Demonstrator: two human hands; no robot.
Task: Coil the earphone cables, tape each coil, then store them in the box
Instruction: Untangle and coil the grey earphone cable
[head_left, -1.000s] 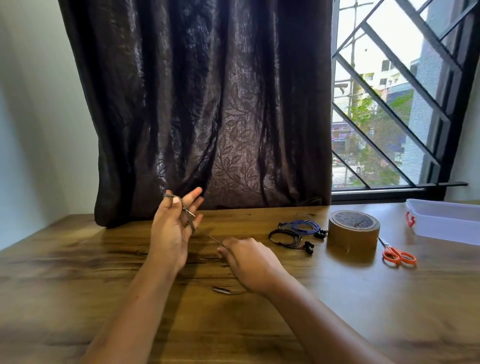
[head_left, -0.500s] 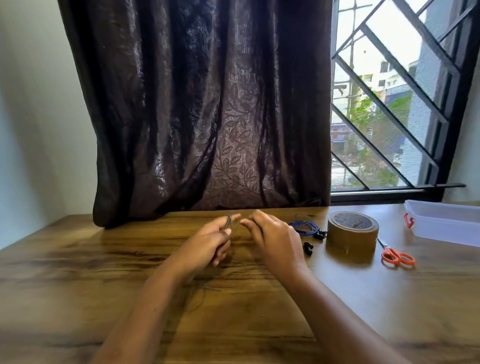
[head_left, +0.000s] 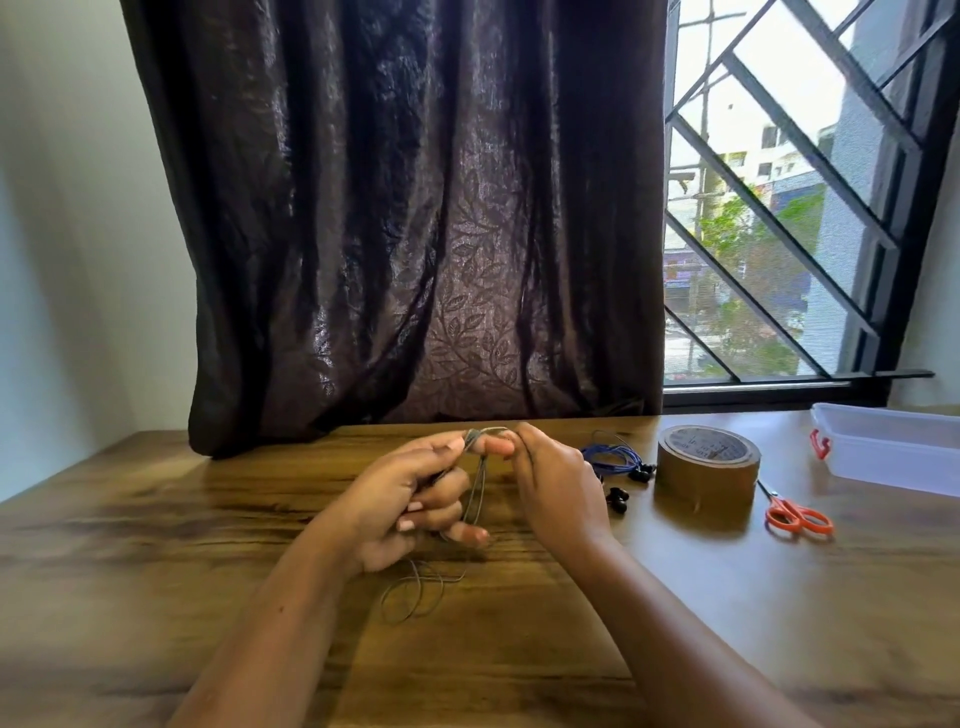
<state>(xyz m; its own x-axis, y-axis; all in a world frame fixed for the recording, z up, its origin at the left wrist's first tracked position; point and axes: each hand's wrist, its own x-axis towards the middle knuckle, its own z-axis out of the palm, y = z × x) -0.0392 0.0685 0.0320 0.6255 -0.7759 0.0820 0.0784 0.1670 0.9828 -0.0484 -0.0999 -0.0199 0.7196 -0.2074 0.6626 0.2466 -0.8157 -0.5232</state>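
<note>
A thin grey earphone cable (head_left: 475, 493) is looped around the fingers of my left hand (head_left: 410, 499), and its loose end lies curled on the wooden table (head_left: 156, 545) below. My right hand (head_left: 558, 483) pinches the same cable at the top of the loop, fingertip to fingertip with the left. A blue earphone coil (head_left: 613, 457) and black earbuds (head_left: 618, 500) lie just right of my right hand. A brown tape roll (head_left: 706, 462) stands further right. The clear plastic box (head_left: 893, 452) sits at the far right edge.
Orange-handled scissors (head_left: 797, 517) lie between the tape roll and the box. A dark curtain (head_left: 415, 234) hangs at the table's back edge, with a barred window (head_left: 789, 208) to the right.
My hands have come together from apart. The left hand dropped from raised to low over the table, and the cable now runs in a loop between both hands.
</note>
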